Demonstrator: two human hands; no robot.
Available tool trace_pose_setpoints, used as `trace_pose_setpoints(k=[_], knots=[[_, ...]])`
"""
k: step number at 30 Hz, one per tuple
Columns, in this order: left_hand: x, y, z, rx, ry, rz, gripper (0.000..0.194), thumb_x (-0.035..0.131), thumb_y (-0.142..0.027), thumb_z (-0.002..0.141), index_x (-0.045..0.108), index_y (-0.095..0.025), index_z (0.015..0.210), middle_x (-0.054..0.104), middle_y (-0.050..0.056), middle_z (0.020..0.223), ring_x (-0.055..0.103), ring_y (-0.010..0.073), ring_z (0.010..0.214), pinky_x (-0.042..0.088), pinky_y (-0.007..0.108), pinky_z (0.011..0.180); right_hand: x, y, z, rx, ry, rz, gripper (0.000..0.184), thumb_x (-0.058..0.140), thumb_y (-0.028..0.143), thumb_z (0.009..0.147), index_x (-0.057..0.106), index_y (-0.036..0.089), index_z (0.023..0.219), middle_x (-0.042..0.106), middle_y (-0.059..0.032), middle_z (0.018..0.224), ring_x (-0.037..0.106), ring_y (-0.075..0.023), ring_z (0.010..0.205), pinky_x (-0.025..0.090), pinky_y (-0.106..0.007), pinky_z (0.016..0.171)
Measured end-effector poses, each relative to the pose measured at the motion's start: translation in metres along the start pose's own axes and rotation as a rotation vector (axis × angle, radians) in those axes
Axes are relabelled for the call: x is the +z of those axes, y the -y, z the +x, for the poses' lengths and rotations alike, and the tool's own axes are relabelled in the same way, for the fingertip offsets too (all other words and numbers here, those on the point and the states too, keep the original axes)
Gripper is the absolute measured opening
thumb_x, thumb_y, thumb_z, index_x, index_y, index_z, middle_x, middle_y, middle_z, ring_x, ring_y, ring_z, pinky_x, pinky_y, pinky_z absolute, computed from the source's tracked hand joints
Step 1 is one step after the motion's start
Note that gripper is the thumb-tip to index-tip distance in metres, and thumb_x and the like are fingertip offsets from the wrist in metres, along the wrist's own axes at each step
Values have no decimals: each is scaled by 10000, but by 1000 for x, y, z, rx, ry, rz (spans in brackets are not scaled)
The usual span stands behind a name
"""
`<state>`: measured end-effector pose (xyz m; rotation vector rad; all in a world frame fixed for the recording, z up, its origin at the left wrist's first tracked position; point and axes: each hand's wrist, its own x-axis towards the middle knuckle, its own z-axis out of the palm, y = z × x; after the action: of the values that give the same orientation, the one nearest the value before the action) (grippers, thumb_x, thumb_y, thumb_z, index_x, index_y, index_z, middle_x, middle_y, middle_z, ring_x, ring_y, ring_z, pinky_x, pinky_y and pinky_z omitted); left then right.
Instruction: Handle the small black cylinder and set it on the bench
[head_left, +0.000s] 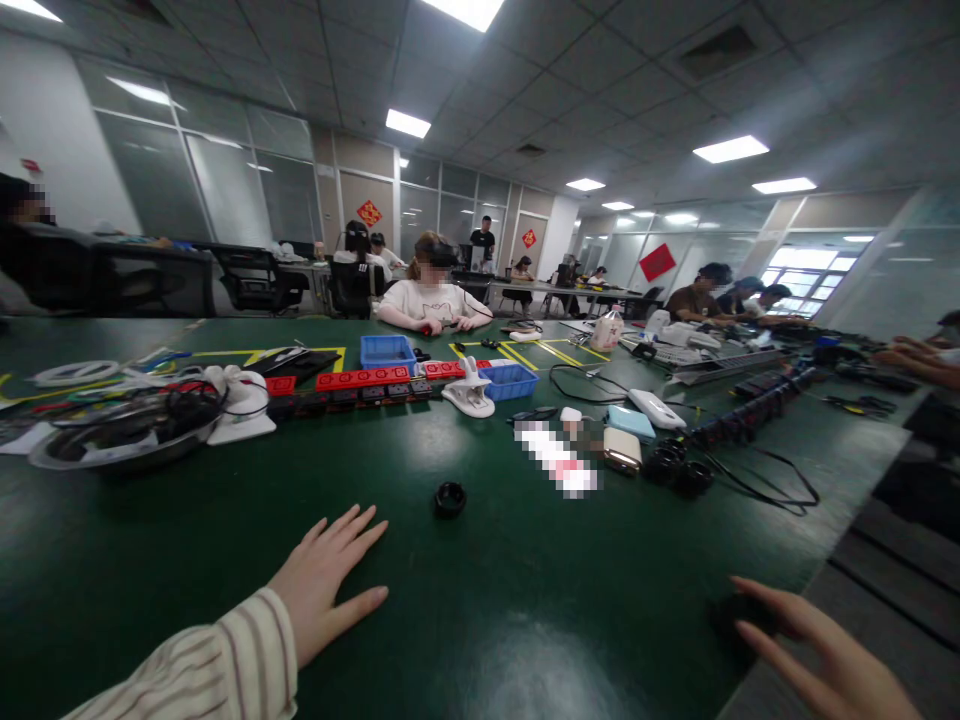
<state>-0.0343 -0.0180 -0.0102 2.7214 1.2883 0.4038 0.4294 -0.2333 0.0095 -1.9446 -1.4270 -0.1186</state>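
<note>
Palm down on the green table [420, 620], my left hand [330, 580] lies with its fingers spread and nothing in it. A small black ring-shaped part [450, 499], hollow in the middle, sits on the table just beyond its fingertips, apart from them. Low on the right, near the table's edge, my right hand [825, 645] has its thumb and fingers closed around a black object [739, 620]. That object is blurred and partly covered by the fingers, so its kind does not show.
A metal bowl of cables [127, 455] stands at the left. Red and black socket modules [364, 380], blue bins [386, 351] and a white clamp [470, 390] line the middle. Power banks [622, 450], black round parts [679, 470] and cables lie right. A person [431, 295] sits opposite.
</note>
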Motion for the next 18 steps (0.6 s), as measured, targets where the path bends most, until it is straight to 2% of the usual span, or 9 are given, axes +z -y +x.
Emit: trace_pose_setpoints(k=[2, 3, 4, 6, 8, 12, 15, 18], knots=[[1, 1, 0, -10, 5, 10, 580, 431, -575, 792, 428, -255, 1276, 402, 71, 1351, 358, 311, 1239, 288, 571, 974, -22, -49, 29, 202, -38, -63, 337, 693, 453, 558, 673, 258, 832, 676, -108, 833, 642, -269, 711, 484, -375, 625], [1, 2, 0, -16, 5, 9, 581, 424, -580, 794, 429, -256, 1276, 405, 69, 1349, 360, 309, 1238, 290, 572, 973, -30, -68, 47, 307, -41, -109, 284, 724, 399, 534, 683, 250, 772, 675, -100, 781, 640, -256, 677, 465, -357, 600], [2, 2, 0, -21, 2, 7, 581, 420, -585, 795, 430, -258, 1275, 407, 68, 1347, 360, 308, 1238, 291, 572, 973, -36, -83, 66, 354, -61, -140, 242, 729, 361, 549, 687, 230, 747, 666, -97, 721, 632, -249, 633, 441, -353, 568], [3, 4, 0, -20, -8, 1, 580, 418, -589, 796, 431, -261, 1274, 409, 67, 1346, 363, 309, 1236, 289, 573, 975, -40, -104, 103, 426, -114, -184, 185, 707, 355, 604, 672, 182, 660, 610, -77, 571, 586, -227, 509, 397, -354, 513], [4, 5, -1, -17, -25, -2, 573, 420, -591, 795, 439, -268, 1269, 414, 65, 1343, 369, 312, 1232, 291, 574, 975, -34, -116, 135, 470, -153, -209, 243, 644, 391, 695, 648, 153, 647, 559, -47, 531, 552, -190, 477, 380, -324, 489], [6, 4, -1, -31, -74, -7, 556, 405, -605, 796, 463, -287, 1249, 446, 50, 1326, 386, 312, 1222, 303, 576, 970, 0, -127, 171, 447, -170, -159, 210, 504, 329, 871, 593, 140, 892, 586, -14, 786, 578, -117, 679, 468, -261, 619], [6, 3, 0, -33, -99, -16, 555, 409, -621, 788, 482, -293, 1230, 467, 47, 1311, 399, 307, 1214, 312, 561, 974, 24, -129, 178, 364, -181, -74, 219, 437, 302, 913, 567, 141, 983, 582, -31, 924, 588, -134, 803, 492, -281, 685], [6, 4, 0, -39, -103, -31, 558, 409, -631, 782, 487, -299, 1223, 473, 45, 1306, 411, 309, 1204, 337, 559, 960, 36, -129, 176, 232, -271, 16, 224, 446, 298, 910, 566, 125, 987, 586, -29, 912, 597, -134, 782, 503, -277, 667]])
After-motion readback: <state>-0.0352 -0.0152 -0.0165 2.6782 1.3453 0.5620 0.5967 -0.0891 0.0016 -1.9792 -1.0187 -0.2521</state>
